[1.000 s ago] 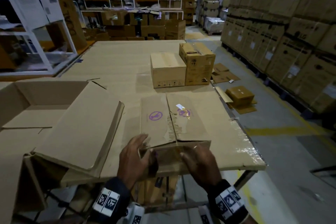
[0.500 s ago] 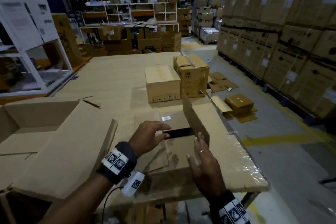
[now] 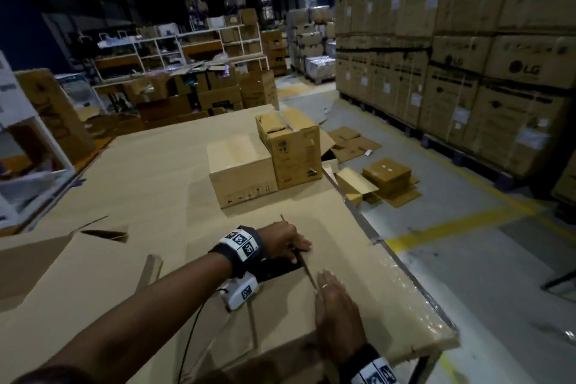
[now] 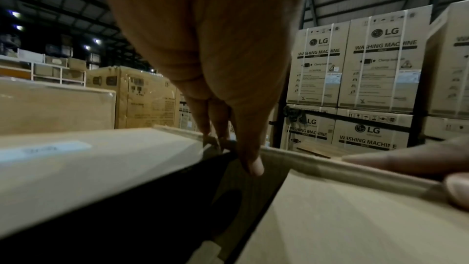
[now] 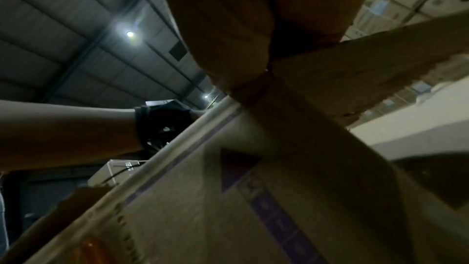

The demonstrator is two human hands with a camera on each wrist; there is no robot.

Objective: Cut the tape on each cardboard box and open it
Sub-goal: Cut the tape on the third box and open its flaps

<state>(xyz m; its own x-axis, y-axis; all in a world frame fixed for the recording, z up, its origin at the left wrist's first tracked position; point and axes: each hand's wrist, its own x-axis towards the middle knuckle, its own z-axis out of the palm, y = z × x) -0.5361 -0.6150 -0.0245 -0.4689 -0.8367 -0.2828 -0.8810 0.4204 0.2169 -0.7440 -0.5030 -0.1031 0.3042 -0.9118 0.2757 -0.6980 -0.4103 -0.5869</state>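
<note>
**A:** Cardboard box [image 3: 280, 305]: where is it, and which step are you on?

**B:** It sits at the near edge of the table [image 3: 156, 165], directly in front of you, its top already parted, so this is judged to be the opening step. One flap [image 3: 297, 252] stands on edge along the middle of the box, with a dark gap beside it.

**A:** State of your hands?

**B:** Your left hand [image 3: 282, 240] pinches the upright flap between fingertips and thumb, as the left wrist view shows. Your right hand [image 3: 335, 309] lies flat, fingers straight, against the flap's near end; it grips nothing.

**A:** Next move?

**B:** Probably fold the flap fully outward while the right hand steadies the box. Two sealed boxes [image 3: 240, 171] wait farther along the table; those appear to need cutting. No cutter is visible in any view.
</note>
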